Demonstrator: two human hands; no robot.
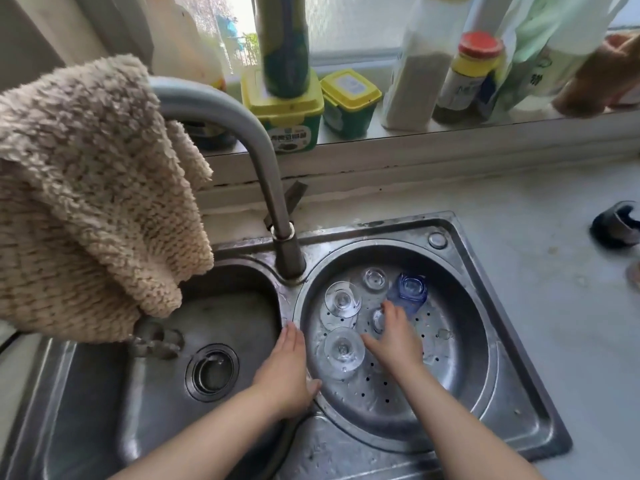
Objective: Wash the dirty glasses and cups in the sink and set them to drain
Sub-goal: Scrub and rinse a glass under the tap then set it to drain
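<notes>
Your right hand (394, 337) reaches into the round drain basin (485, 341), fingers loosely spread over a small clear glass (378, 320); whether it grips it, you cannot tell from here. Your left hand (285, 368) lies flat and empty on the rim between the basins.

Risks: five glasses stand upside down and close together, two stemmed glasses (343, 299) just beside your fingers and a blue glass (410, 292) behind them. A sideways sweep is likely to tip one against its neighbour and chip it. The perforated steel looks wet; a glass may slide.

Surroundings: steel double sink (86, 393), tap (242, 133) draped with a beige cloth (86, 202), pale table (554, 271) to the right, windowsill (450, 133) crowded with jars and bottles.
</notes>
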